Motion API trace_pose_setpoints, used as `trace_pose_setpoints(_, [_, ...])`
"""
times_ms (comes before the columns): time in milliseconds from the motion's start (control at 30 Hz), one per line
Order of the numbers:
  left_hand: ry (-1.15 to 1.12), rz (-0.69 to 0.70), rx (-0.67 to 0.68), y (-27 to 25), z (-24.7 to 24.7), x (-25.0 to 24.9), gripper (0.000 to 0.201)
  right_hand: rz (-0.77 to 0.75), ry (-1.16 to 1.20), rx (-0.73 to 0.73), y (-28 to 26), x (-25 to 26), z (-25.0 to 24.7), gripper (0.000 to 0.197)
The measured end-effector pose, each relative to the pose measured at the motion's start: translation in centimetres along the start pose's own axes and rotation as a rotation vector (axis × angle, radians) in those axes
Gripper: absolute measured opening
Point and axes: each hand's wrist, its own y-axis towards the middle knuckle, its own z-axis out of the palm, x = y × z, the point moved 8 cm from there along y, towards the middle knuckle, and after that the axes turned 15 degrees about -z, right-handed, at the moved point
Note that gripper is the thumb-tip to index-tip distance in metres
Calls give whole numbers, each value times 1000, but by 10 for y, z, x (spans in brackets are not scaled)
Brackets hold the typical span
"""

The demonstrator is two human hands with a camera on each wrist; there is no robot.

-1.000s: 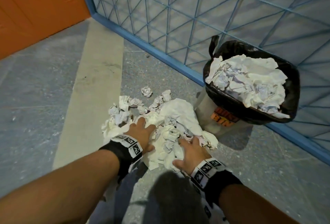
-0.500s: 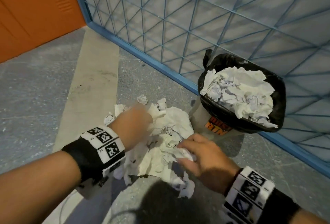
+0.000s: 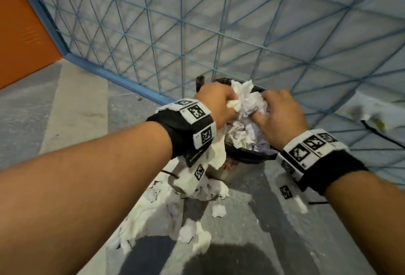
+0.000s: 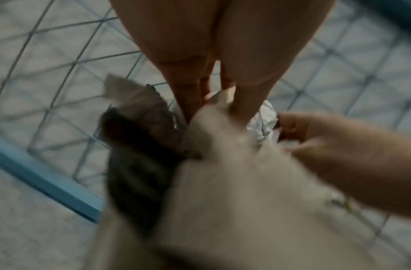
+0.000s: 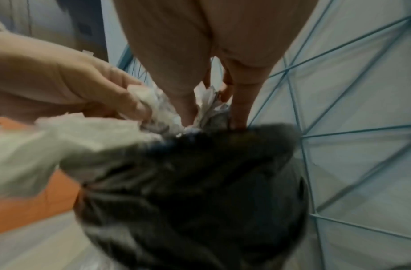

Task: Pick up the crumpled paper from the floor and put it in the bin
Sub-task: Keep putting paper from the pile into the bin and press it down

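Both hands are over the bin (image 3: 247, 154) in the middle of the head view, and they share one load. The left hand (image 3: 215, 105) has its fingers curled into a wad of crumpled paper (image 3: 247, 101), with a long tail of it hanging down past the wrist toward the floor (image 3: 76, 108). The right hand (image 3: 279, 117) pinches the same wad from the other side, thumb tucked under.

The bin looks nearly full already, its black liner (image 5: 199, 191) bulging with white scraps. So I'd say the thing to do is press the wad down into the centre before letting go, not just drop it on top. The dangling tail should be gathered in first, or it will drape over the rim and drag out. More scraps (image 3: 192, 233) lie on the floor at lower centre, waiting for another trip.
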Motion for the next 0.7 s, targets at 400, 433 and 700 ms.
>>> trace_pose_setpoints(400, [683, -50, 324, 8, 67, 12, 25, 61, -238, 488, -1, -11, 41, 22])
trace_pose_setpoints(433, [718, -40, 339, 7, 68, 11, 25, 80, -225, 509, 1, -12, 46, 22])
trace_pose_setpoints(700, [611, -1, 160, 3, 24, -16, 26, 20, -68, 502, 1, -4, 9, 51])
